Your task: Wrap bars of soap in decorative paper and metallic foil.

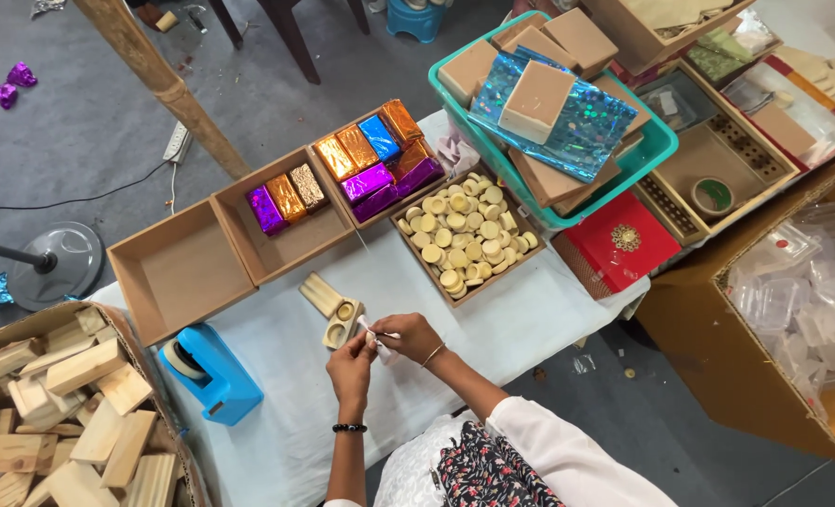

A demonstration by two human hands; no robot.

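Nearest the camera, the left hand (350, 361) and right hand (408, 336) meet over the pale tablecloth (493, 329), fingertips pinched narrow on a small white wrapped piece (380, 344) held between them. A black bead bracelet sits on the left wrist, a thin bangle on the right.

Just at ten o'clock from the fingers lies a wooden mould block (342, 323) with two round hollows, touching a plain wooden strip (320, 293). At nine o'clock stands a blue tape dispenser (213, 374); beyond it, a carton of pale wooden blocks (61, 413).

At twelve o'clock, a tray of round cream discs (463, 235). At eleven, boxes of foil-wrapped bars (377, 155) in orange, blue, purple and gold, then an open cardboard box (178, 272). At one o'clock, a teal basket (568, 192) of tan slabs under holographic blue foil, and a red gift box (621, 242) with a gold medallion.
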